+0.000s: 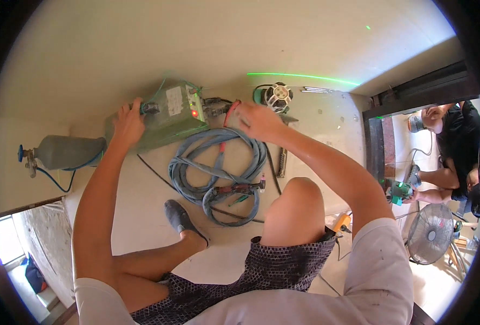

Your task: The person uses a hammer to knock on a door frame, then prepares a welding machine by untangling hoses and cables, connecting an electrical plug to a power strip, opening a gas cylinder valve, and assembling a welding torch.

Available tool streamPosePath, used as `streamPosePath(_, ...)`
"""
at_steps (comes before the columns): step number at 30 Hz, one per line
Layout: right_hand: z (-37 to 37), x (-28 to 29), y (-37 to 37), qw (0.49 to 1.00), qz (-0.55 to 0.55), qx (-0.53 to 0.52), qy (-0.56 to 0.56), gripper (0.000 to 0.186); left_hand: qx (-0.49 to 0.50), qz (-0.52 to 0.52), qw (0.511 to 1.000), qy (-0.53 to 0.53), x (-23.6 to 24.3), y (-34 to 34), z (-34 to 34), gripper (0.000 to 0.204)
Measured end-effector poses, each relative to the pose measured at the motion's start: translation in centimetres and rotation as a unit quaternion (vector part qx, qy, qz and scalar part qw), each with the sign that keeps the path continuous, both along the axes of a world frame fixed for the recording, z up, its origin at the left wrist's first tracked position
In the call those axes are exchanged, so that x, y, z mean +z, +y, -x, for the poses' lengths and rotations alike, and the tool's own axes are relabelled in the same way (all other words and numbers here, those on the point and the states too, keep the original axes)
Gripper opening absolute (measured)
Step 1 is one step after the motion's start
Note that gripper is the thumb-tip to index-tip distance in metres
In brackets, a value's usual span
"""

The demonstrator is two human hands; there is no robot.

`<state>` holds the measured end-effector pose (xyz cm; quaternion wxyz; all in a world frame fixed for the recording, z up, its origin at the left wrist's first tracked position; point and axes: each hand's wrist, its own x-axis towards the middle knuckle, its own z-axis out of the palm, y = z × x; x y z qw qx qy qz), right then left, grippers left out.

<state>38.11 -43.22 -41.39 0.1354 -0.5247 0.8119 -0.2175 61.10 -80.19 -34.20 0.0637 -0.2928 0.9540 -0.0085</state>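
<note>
A green box-shaped welding machine (169, 122) stands against the wall, a red light glowing on its front panel. My left hand (128, 125) is closed on the dark handle (151, 108) along its top. My right hand (259, 122) is in front of the panel, its fingers closed round a curved red strap (231, 114) that runs down to the hose. Below both hands lies a coiled grey-blue hose (180, 168) with a welding torch (234, 189) resting on the coil. Black plugs (215, 106) stick out of the machine's front.
A grey gas cylinder (69, 152) with a blue valve lies left of the machine. A round green-line laser level (278, 97), thin rods (317, 90) and a hammer (282, 157) are at the right. Beyond the doorway, another person (454, 146) holds a green tool near a fan (430, 234).
</note>
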Motion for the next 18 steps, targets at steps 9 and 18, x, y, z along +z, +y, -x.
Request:
streamPosePath(9, -10.4, -10.0, -8.2, 0.975, -0.092, -0.193, -0.063, 0.052, 0.003, -0.02, 1.0, 0.01, -0.7, -0.3, 0.3, 0.051)
streamPosePath(18, -7.6, -14.6, -6.5, 0.962, -0.249, -0.053, 0.101, 0.06, -0.278, 0.037, 0.923, 0.264, -5.4, 6.4, -2.7, 0.073)
